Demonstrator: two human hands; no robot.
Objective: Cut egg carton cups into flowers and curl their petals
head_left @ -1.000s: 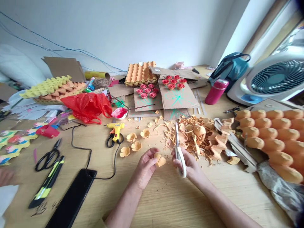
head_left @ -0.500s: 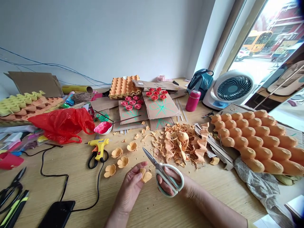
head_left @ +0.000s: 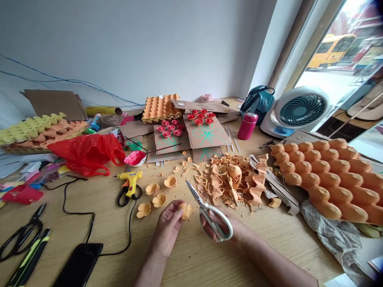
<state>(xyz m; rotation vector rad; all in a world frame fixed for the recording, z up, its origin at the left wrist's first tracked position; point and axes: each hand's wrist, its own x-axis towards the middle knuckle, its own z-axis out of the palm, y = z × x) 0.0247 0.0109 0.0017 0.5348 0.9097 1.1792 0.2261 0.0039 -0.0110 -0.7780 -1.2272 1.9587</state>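
Between the thumb and fingers of my left hand (head_left: 169, 221) is a small orange egg-carton piece (head_left: 187, 211) with petal-like lobes. My right hand (head_left: 231, 229) grips scissors (head_left: 220, 221) by their pale green and white handles. Their blades look closed and point up and left, just right of the carton piece, not touching it. Left of my left hand lie several cut egg-carton flower cups (head_left: 159, 200), some nested. Beyond the scissors is a heap of orange carton scraps (head_left: 230, 179).
A yellow glue gun (head_left: 130, 181) with a black cord lies left, near a phone (head_left: 78, 265) and black scissors (head_left: 25, 235). An orange egg tray (head_left: 332, 179) sits right. Red flowers (head_left: 170, 128) rest on cardboard (head_left: 206, 137) behind. A pink bottle (head_left: 247, 126) and fan (head_left: 299, 111) stand back right.
The view has turned slightly left, so the table's things appear shifted right. My left hand still pinches the carton piece, which looks slightly turned. The scissors remain in my right hand.
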